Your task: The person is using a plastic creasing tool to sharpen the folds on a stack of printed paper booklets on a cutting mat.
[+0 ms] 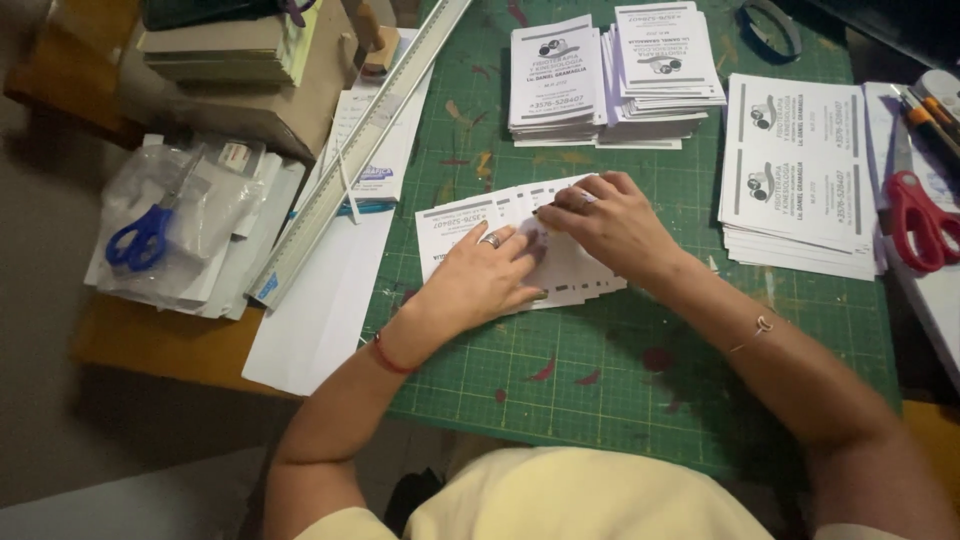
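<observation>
At frame centre, the left hand [487, 282] presses flat, fingers spread, on fanned paper slips [470, 218] — the right hand [610, 222] pinches one slip's edge — green cutting mat [600, 370] beneath.

We see matt white paper in the fanned printed slips [470, 215] under our left hand [480, 280] and right hand [610, 225]. They lie on a green cutting mat [600, 350], rubbery and dull, its gridded face stained with paint. At the mat's far edge, the paper stacks [610, 75] look smooth and uncoated. The long ruler [350, 160] along the mat's left edge is brushed metal with a faint sheen. Blue scissors [145, 235] with glossy plastic handles rest on a crinkled clear plastic bag [200, 200]. The red scissors [920, 220] near the right edge shine likewise.
</observation>
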